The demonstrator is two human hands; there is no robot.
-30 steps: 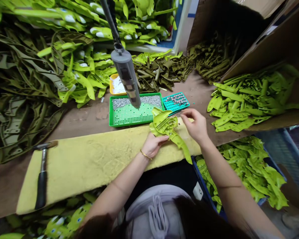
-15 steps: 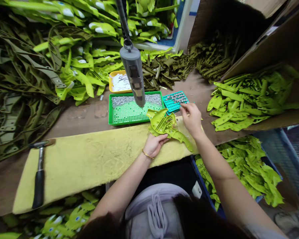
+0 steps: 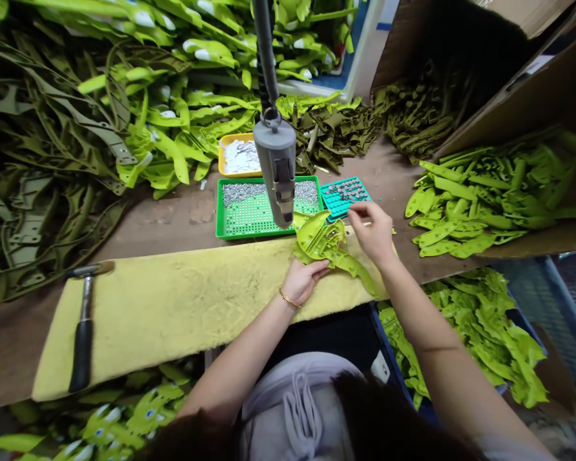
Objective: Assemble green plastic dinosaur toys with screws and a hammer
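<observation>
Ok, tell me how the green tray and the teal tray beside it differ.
The green tray is clearly larger than the teal tray. The green tray holds a loose band of small silver pieces along its far side, with rows of holes showing nearer; the teal tray holds dark-topped pieces set in rows, not heaped. Both are shallow rectangular plastic trays lying flat, side by side, on the bench.

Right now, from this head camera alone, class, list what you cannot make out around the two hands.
Head view, each item:
What the fingertips of the right hand pinch, if anything: hidden by the fingers, and too small.
Underside of the bright green moulded piece: hidden by the piece itself and the left hand.
Part of the green tray: hidden by the grey hanging tool.
Shape of the studs: too small.
</observation>
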